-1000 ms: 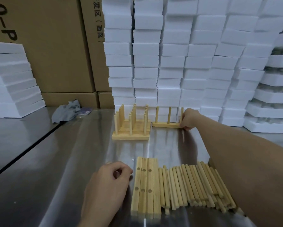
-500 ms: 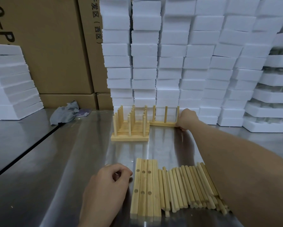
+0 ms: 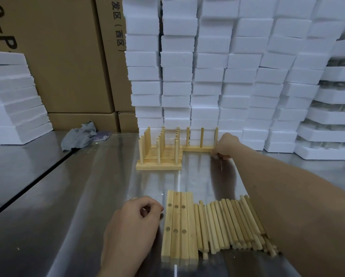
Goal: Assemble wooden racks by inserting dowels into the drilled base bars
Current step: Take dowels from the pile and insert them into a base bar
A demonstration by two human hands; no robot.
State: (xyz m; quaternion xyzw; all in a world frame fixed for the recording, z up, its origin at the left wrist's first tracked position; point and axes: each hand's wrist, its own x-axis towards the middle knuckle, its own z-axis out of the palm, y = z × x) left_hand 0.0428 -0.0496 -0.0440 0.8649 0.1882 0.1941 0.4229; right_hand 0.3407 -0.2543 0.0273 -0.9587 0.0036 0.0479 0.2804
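Wooden rack (image 3: pixel 197 149) (upright), right hand (image 3: pixel 226 144) gripping.

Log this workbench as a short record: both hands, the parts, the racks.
left hand: loosely curled, empty, beside drilled bars
right hand: holding right end of back rack
drilled bars: lying flat, side by side
dowels: loose pile right of the bars
back rack: three dowels upright
finished racks: standing together, left of it
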